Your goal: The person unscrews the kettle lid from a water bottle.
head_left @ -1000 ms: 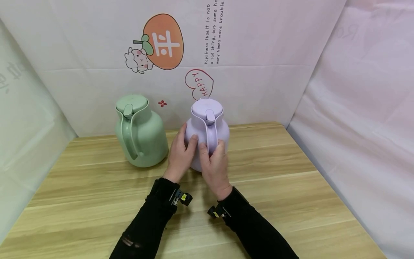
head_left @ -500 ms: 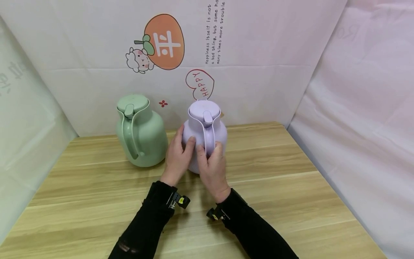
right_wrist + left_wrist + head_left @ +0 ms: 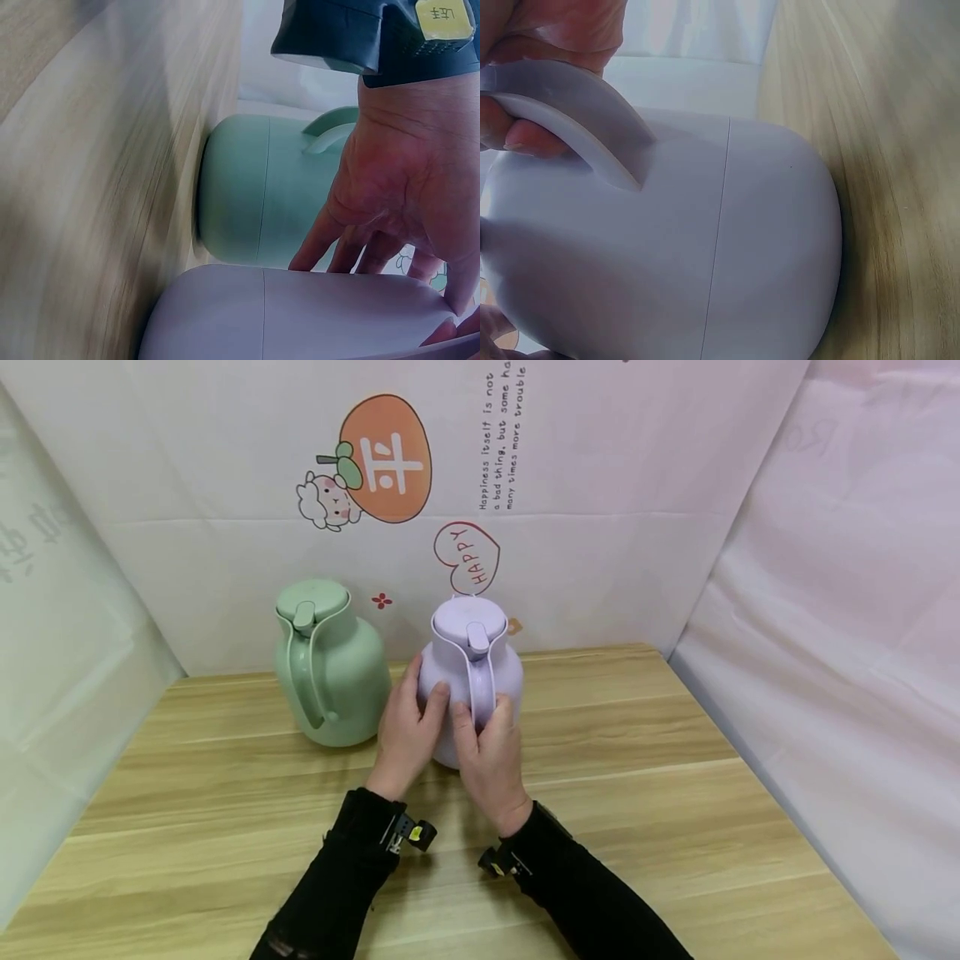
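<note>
A lilac thermos jug (image 3: 452, 664) stands upright on the wooden table, lid on and handle facing me. My right hand (image 3: 491, 768) grips the lower part of that handle, fingers passing behind it and thumb in front; the left wrist view shows this grip on the handle (image 3: 592, 127). Along the jug's left side my left hand (image 3: 405, 735) holds the body, its thumb across the front. In the right wrist view its fingertips (image 3: 304, 259) touch the lilac wall. A matching green thermos jug (image 3: 345, 685) stands just left of my left hand.
The wooden table (image 3: 637, 793) runs up to a white printed cloth (image 3: 600, 568) behind both jugs. More white cloth hangs at the left and right sides. Little gap separates the green jug from my left hand.
The lilac jug has shifted a little to the left and toward me, with both hands moving along with it. The green jug keeps its place on the table.
</note>
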A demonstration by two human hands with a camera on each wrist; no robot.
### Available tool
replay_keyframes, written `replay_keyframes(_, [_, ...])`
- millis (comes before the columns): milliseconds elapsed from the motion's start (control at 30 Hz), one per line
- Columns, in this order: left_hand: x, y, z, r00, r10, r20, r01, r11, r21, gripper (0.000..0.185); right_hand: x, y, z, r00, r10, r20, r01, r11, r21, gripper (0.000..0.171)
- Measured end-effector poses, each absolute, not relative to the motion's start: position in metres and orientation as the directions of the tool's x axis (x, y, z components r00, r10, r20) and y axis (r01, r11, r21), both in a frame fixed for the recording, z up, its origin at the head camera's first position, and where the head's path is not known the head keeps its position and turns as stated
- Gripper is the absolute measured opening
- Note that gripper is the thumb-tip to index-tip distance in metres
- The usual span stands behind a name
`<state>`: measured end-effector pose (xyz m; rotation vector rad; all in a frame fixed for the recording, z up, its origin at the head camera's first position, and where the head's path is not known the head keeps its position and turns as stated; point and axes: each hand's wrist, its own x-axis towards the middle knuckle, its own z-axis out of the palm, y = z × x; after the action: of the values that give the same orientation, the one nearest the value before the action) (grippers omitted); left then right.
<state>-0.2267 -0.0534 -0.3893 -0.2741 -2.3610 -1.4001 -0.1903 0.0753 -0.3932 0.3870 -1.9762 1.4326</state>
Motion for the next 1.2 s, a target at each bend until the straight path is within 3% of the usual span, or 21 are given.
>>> replay_keyframes(1200, [-0.208,-0.064,-0.389,-0.889,-0.019,0.458,0.392,0.485,0.782,0.070,-0.175,0.066,-0.395,-0.731,0.146,0.666,-0.575,0.393,-0.717,0.030])
